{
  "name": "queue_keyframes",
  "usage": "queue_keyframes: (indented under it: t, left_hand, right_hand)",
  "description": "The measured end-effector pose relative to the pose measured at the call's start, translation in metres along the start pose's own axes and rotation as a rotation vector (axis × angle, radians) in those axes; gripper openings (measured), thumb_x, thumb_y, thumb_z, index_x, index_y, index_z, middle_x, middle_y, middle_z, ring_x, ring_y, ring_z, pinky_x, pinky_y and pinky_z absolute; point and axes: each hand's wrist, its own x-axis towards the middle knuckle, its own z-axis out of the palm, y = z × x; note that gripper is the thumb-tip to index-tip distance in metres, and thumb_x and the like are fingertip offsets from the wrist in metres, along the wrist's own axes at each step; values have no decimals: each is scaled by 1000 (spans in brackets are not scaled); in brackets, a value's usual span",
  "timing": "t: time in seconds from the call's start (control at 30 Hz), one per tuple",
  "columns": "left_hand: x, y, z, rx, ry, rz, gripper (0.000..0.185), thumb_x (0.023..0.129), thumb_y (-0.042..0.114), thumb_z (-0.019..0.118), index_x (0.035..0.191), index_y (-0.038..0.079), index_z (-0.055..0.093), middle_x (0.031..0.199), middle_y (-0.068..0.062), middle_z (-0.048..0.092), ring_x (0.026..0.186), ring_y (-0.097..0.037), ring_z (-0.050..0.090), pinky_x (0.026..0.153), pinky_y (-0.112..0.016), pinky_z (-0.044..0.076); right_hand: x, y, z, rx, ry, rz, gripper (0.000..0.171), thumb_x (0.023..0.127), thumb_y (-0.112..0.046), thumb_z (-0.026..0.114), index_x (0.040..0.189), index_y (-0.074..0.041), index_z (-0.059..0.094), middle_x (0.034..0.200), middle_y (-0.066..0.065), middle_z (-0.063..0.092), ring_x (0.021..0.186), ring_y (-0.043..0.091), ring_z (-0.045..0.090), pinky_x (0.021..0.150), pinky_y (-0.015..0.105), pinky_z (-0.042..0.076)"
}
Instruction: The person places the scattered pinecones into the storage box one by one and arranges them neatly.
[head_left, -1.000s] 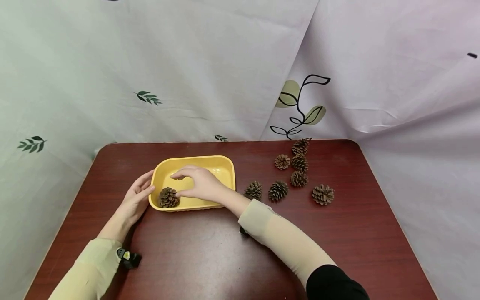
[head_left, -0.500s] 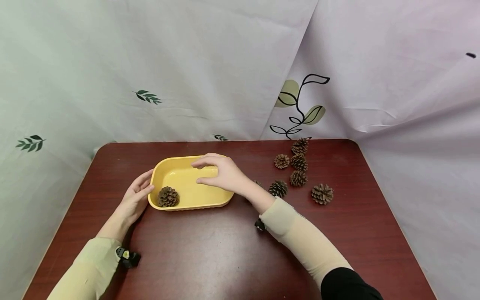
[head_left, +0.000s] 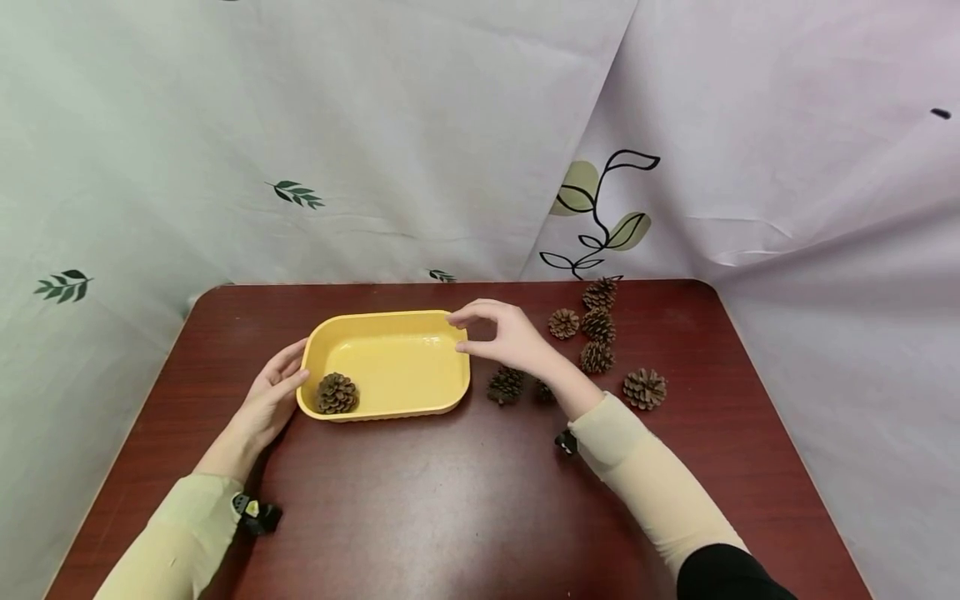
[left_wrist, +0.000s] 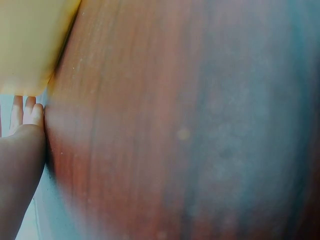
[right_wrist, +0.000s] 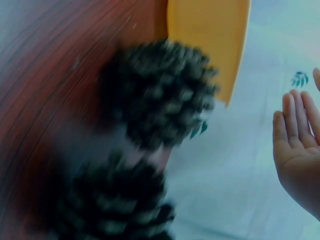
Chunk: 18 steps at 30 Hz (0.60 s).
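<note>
— While both sleeves come in from six o'clock, what are the hands doing?

— Nearest, the left hand (head_left: 268, 402) lies on the counter (head_left: 450, 500) at about nine o'clock, fingers straight and resting against the left end of the yellow tray (head_left: 442, 350). It grips nothing. The left wrist view shows only those fingertips (left_wrist: 30, 110) under the tray's edge (left_wrist: 30, 45).

— And the right hand?

— The right hand (head_left: 510, 333) hovers above the counter just past the tray's right end, thumb and forefinger loosely curved with a gap between them, holding nothing. In the right wrist view its fingers (right_wrist: 295, 125) look relaxed and empty.

— Where are the pine cones?

— One pine cone (head_left: 337, 393) sits inside the tray, in its near left corner. A second cone (head_left: 506, 385) lies on the counter just beside the tray's right end, under the right wrist, with another half hidden behind the forearm. Farther out, towards one and two o'clock, a lone cone (head_left: 645, 387) lies apart, and a cluster of four cones (head_left: 597, 327) reaches the counter's far edge.
</note>
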Motion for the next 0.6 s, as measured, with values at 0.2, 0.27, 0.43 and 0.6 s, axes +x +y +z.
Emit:
queue_keyframes:
  t: [0.2, 0.27, 0.43, 0.6]
  left_hand:
    - [-1, 0, 0, -3, 0, -2, 51, 97, -13, 32, 146, -1, 23, 135, -3, 52, 117, -12, 55, 91, -22, 49]
    - [-1, 0, 0, 2, 5, -8, 51, 97, -12, 32, 146, 0, 24, 135, -3, 51, 117, -12, 55, 91, -22, 49]
    - [-1, 0, -1, 16, 14, -17, 51, 97, -11, 34, 146, 1, 25, 135, -3, 51, 118, -12, 54, 92, -22, 48]
    - [-1, 0, -1, 16, 16, -15, 51, 97, -11, 34, 146, 0, 25, 135, -3, 51, 118, -12, 54, 92, -22, 48]
  right_hand:
    - [-13, 16, -18, -9, -40, 58, 38, 80, -24, 77, 115, -12, 66, 109, 3, 67, 101, 13, 61, 94, 44, 46]
    - [-17, 21, -23, -20, -64, 77, 38, 80, -21, 76, 116, -11, 66, 109, 3, 68, 102, 13, 61, 95, 45, 46]
    - [-26, 32, -33, -17, -122, 126, 38, 80, -17, 77, 115, -10, 66, 111, 1, 67, 103, 13, 62, 94, 45, 48]
    - [-34, 41, -39, 20, -182, 169, 39, 79, -12, 77, 116, -7, 65, 113, 11, 67, 104, 19, 64, 93, 41, 49]
